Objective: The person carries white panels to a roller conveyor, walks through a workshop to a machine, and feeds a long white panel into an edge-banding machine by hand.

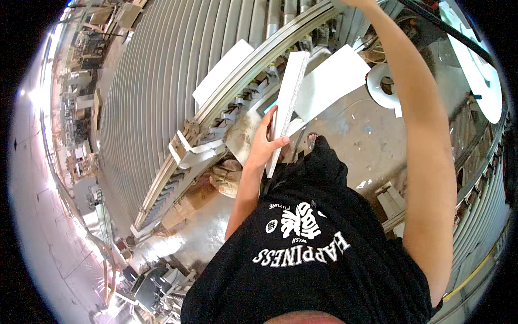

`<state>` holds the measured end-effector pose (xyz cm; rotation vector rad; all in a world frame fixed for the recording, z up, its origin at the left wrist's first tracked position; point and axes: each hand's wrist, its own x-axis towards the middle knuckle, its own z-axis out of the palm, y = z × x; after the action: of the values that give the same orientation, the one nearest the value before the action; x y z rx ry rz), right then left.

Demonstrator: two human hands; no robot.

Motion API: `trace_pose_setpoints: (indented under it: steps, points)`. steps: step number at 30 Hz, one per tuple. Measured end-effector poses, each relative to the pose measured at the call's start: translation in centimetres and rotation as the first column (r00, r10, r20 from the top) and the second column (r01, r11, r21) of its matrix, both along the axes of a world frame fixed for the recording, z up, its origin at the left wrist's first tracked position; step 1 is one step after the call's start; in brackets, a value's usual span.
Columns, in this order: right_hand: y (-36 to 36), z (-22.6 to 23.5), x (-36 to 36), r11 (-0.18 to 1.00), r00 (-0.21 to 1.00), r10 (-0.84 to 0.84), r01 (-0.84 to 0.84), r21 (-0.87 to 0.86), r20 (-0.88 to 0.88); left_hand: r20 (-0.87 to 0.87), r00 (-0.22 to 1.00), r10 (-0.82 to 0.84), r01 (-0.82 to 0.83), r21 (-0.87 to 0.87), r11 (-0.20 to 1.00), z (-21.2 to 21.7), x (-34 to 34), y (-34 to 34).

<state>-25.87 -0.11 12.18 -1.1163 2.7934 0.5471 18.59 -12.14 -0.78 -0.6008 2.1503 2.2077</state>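
My left hand (264, 141) is closed round a long white panel (287, 102), thumb on one side and fingers on the other. The panel stands on edge, tilted, with a rough speckled narrow side towards me. My right arm reaches far forward. Only a bit of my right hand (355, 2) shows at the top edge, near the far end of the metal rail (259, 51); its fingers are cut off from view. Beyond the held panel lies a wide white sheet (337, 81). Another white panel (223, 72) rests on the rollers beside the rail.
A wide bed of grey rollers (167, 70) fills the left, bordered by the rail. A white bracket (189, 151) juts from the rail. Right of the sheet, a white ring-shaped piece (382, 86) lies near the stained floor (361, 129). More rollers (483, 221) run at the right.
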Motion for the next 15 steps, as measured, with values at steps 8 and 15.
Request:
trace_pose_setpoints:
  steps: [8,15]
  points:
    - [0.3,-8.4,-7.2,0.814,0.993,-0.074,0.005,-0.580,-0.096,0.029,1.000,0.000,-0.004,0.128,0.992,-0.3,3.3,-3.2]
    - [4.5,-15.7,-16.1,0.925,0.961,0.036,-0.137,-0.354,-0.275,-0.006,0.997,0.080,-0.080,-0.167,0.983,3.1,3.7,-11.2]
